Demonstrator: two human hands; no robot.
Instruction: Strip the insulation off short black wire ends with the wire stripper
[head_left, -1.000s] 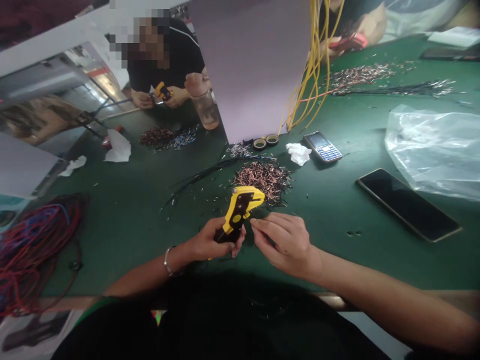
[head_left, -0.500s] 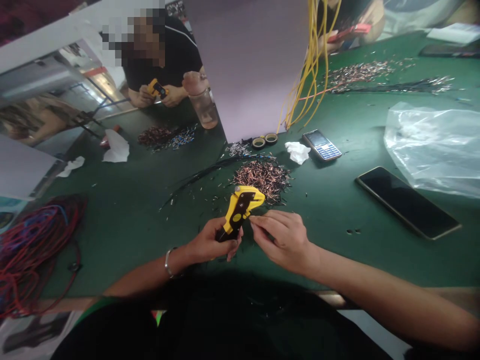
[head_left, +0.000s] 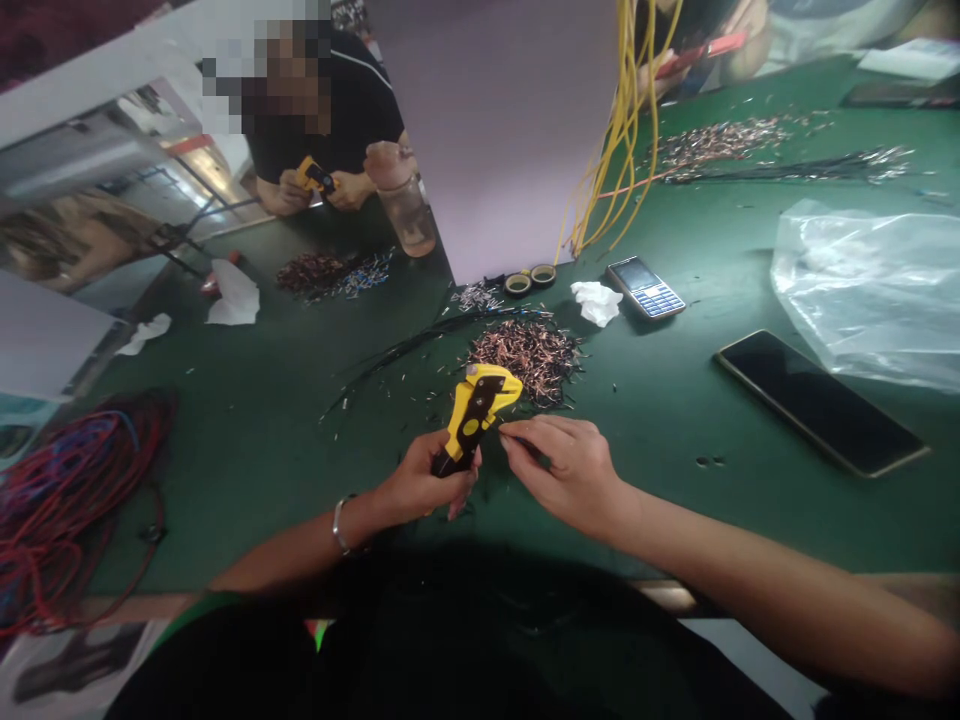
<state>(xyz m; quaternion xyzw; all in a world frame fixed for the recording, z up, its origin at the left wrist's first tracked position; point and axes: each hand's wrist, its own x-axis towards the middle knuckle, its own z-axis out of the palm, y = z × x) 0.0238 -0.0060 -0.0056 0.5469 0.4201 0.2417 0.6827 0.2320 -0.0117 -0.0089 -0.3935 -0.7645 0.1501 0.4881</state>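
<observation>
Over green bench (head_left: pixel 240 470), left hand (head_left: pixel 416 480) shut on yellow crimper (head_left: pixel 472 415), right hand (head_left: pixel 562 470) pinching wire (head_left: pixel 534 447)

Person's own body: mostly a dark top (head_left: pixel 450 650) filling the bottom of the view, prob. black, though the fabric is in deep shadow, so cut and detail are hard to make out. Narrow green trim (head_left: pixel 196 603) runs along the edge of the top on the L side. Small bright multicoloured patch (head_left: pixel 319 632) sits near the top's upper edge, too small to read. L forearm (head_left: pixel 285 555) & R forearm (head_left: pixel 757 570) are bare, sleeves not visible on either. Thin silver bangle (head_left: pixel 341 527) on L wrist. L hand (head_left: pixel 420 480) & R hand (head_left: pixel 562 475) are gloveless.
</observation>
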